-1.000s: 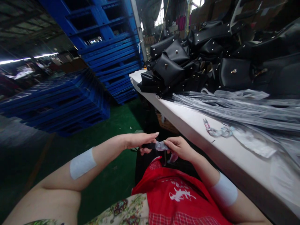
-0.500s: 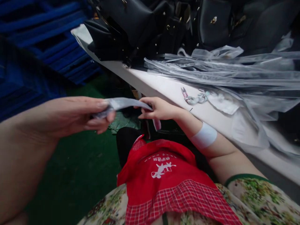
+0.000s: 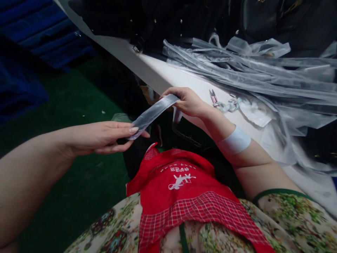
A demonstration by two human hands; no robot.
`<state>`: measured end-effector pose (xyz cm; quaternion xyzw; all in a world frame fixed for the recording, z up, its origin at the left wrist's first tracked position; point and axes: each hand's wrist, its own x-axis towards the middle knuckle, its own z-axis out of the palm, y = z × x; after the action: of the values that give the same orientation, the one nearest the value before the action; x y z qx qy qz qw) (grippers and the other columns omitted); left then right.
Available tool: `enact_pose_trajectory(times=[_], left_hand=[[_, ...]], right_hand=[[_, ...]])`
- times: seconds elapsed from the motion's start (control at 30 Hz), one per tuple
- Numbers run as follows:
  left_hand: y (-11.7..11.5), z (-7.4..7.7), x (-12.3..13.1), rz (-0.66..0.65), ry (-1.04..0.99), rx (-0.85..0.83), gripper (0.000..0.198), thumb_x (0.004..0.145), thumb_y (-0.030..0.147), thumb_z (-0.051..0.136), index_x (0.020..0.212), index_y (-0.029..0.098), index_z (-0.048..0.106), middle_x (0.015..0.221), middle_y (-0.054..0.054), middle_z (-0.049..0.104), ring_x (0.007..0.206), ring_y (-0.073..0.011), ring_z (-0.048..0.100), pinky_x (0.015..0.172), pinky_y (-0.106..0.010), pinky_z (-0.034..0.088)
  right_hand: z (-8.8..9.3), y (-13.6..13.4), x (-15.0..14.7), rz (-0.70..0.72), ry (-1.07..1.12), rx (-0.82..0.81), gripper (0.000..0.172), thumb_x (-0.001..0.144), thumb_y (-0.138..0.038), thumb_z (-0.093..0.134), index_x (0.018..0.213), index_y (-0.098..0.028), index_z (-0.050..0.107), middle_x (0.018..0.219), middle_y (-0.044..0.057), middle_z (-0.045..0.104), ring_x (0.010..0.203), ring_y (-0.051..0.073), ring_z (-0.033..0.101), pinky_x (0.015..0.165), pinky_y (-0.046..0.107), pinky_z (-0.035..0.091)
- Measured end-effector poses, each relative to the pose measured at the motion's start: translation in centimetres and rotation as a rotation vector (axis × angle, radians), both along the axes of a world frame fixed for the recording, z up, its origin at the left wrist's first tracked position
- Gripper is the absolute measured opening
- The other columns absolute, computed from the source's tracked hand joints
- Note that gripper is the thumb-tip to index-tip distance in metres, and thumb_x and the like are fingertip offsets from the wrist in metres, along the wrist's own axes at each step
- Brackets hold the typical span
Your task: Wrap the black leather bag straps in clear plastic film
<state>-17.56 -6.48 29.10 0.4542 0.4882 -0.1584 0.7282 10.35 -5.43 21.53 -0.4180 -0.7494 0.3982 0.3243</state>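
Note:
A long narrow strap in a clear plastic sleeve (image 3: 154, 111) runs between my two hands above my lap. My left hand (image 3: 105, 137) pinches its lower end between thumb and fingers. My right hand (image 3: 188, 102) is closed on its upper end, close to the edge of the white table (image 3: 158, 75). Small snips (image 3: 213, 97) lie on the table just beyond my right hand. A red apron (image 3: 184, 189) covers my lap.
A heap of clear plastic sleeves (image 3: 250, 70) spreads over the table to the right. Black handbags (image 3: 184, 17) are piled along the table's far side. Blue plastic pallets (image 3: 34, 28) stand at the far left on the green floor (image 3: 79, 105).
My hands have moved apart, and the sleeve, bunched over the strap a second ago, now lies stretched along it. The view has tilted down and drawn closer to the table.

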Motion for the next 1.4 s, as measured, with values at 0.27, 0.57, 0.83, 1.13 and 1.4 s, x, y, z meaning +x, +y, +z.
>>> enact_pose_trajectory(times=[0.27, 0.57, 0.83, 1.13, 1.4], left_hand=[[0.3, -1.7, -1.7, 0.18, -0.119, -0.025, 0.016, 0.086, 0.027, 0.054, 0.097, 0.017, 0.06, 0.057, 0.005, 0.037, 0.041, -0.0028, 0.018, 0.035, -0.012, 0.012], [-1.6, -0.1, -0.7, 0.258, -0.147, -0.012, 0.024, 0.094, 0.036, 0.047, 0.094, 0.013, 0.056, 0.062, 0.005, 0.036, 0.045, -0.0018, 0.02, 0.041, -0.011, 0.012], [-1.7, -0.1, 0.2, 0.241, -0.203, 0.094, 0.023, 0.075, 0.012, 0.052, 0.095, 0.013, 0.063, 0.074, -0.002, 0.054, 0.043, -0.0014, 0.028, 0.039, -0.016, 0.021], [-3.5, 1.2, 2.2, 0.232, -0.399, -0.076, 0.007, 0.081, 0.015, 0.052, 0.085, 0.014, 0.059, 0.08, -0.009, 0.071, 0.046, -0.0101, 0.057, 0.042, -0.019, 0.043], [-2.2, 0.3, 4.5, 0.541, -0.684, 0.559, 0.022, 0.088, 0.03, 0.058, 0.107, 0.018, 0.062, 0.104, -0.01, 0.073, 0.093, -0.0239, 0.071, 0.082, -0.034, 0.058]], right_hand=[[-0.7, 0.2, -1.1, 0.039, -0.195, 0.022, 0.028, 0.084, -0.017, 0.049, 0.105, -0.009, 0.065, 0.097, 0.005, 0.067, 0.09, 0.017, 0.06, 0.083, 0.028, 0.043], [0.9, -0.6, -4.1, 0.088, -0.428, 0.251, 0.024, 0.095, -0.018, 0.045, 0.114, -0.012, 0.058, 0.112, 0.011, 0.064, 0.105, 0.022, 0.058, 0.091, 0.032, 0.041], [0.6, -0.7, -3.9, 0.106, -0.404, 0.278, 0.027, 0.091, -0.015, 0.049, 0.115, -0.012, 0.059, 0.112, 0.01, 0.064, 0.107, 0.022, 0.058, 0.094, 0.035, 0.04], [-1.1, -0.1, -2.7, -0.026, -0.326, 0.112, 0.03, 0.085, -0.013, 0.053, 0.113, -0.013, 0.066, 0.11, 0.007, 0.068, 0.101, 0.02, 0.062, 0.088, 0.029, 0.043], [-1.5, -5.7, -6.0, 0.078, -0.04, -0.497, 0.032, 0.098, -0.033, 0.045, 0.107, -0.016, 0.07, 0.073, -0.001, 0.063, 0.066, 0.009, 0.057, 0.065, 0.019, 0.043]])
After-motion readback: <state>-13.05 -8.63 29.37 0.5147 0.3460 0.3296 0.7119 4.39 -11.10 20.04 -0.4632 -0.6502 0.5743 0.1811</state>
